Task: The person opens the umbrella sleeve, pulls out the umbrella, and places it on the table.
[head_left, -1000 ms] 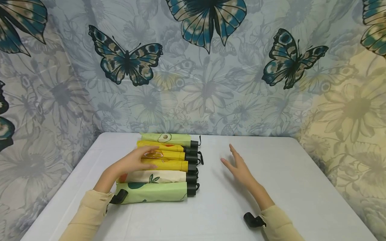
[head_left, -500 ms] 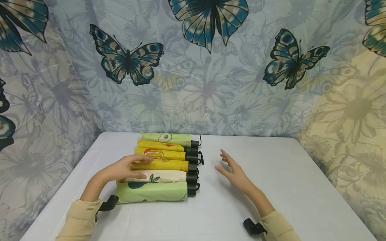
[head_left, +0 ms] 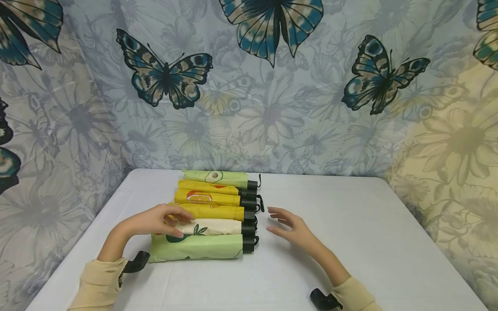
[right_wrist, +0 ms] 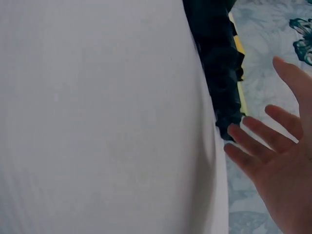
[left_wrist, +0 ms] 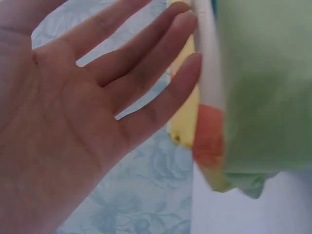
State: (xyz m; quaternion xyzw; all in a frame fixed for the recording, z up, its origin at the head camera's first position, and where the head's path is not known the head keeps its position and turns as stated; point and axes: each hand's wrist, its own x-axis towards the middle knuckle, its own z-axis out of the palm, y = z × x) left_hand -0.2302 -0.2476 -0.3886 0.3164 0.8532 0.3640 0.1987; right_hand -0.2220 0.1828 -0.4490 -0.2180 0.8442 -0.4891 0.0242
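Note:
Several folded umbrellas with black handles lie side by side across the table. Nearest in the row is a light green umbrella, followed by a cream umbrella with a leaf print. Behind them come a yellow umbrella, an orange-print umbrella, another yellow one, and a green avocado-print umbrella. My left hand hovers over the left part of the cream umbrella, fingers loosely bent and holding nothing. To the right of the handles, my right hand is empty, its relaxed fingers pointing at them; the right wrist view shows the dark handles beyond the fingertips.
The white table runs back to a butterfly-print cloth wall. A black wrist camera mount sits by the left cuff, with another mount by the right cuff.
My left hand has drawn back toward me, from the yellow umbrellas to above the cream one. My right hand has moved left and nearer, closer to the handles. The umbrellas stay put.

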